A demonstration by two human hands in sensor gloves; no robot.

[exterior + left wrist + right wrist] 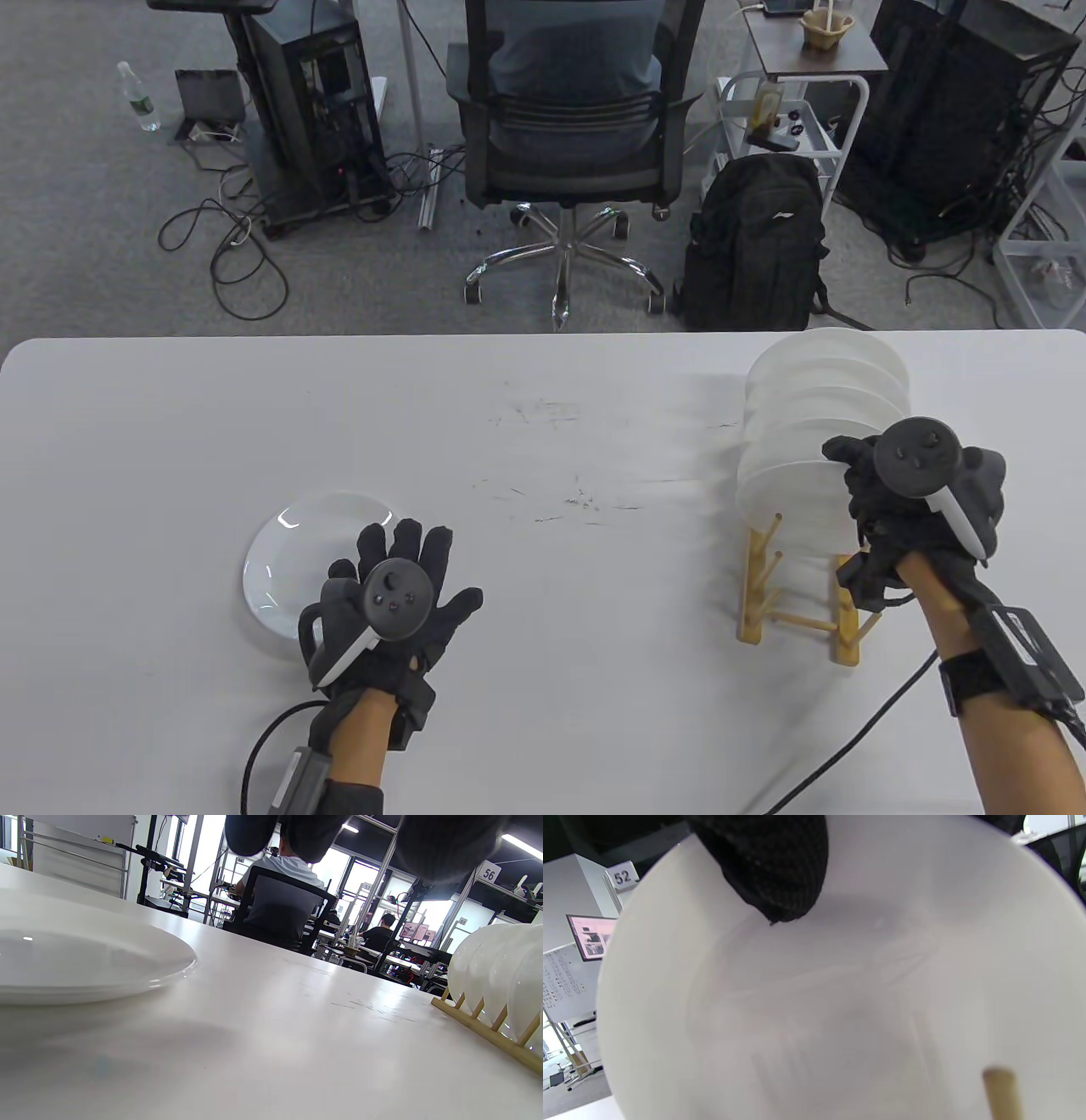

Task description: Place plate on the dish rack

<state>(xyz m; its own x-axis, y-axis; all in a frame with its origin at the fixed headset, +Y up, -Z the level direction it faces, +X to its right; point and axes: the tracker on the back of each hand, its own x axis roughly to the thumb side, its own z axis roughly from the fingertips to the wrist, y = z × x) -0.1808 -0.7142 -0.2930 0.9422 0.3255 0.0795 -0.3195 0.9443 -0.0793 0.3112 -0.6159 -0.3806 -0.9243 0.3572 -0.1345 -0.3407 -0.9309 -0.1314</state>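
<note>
Right hand [920, 501] pinches an upright plate [793, 505] at the dish rack's [802, 624] nearest slot, four o'clock. Left hand [386, 594] spread beside the flat plate [301, 552]. Releasing before the pegs catch risks toppling.

Flat white plate [293, 552] on the surface: your left hand [386, 598] covers its near right part; the left wrist view cuts it at the left edge.
White plate held upright at the wooden dish rack [785, 501]: your right hand [920, 497] hides its right edge; you cannot tell whether it sits in a slot.
Right wrist view: the plate's rim runs off the frame; one black gloved fingertip [774, 866] shows.
Wooden peg rack [764, 594]: plates hide its far end.
</note>
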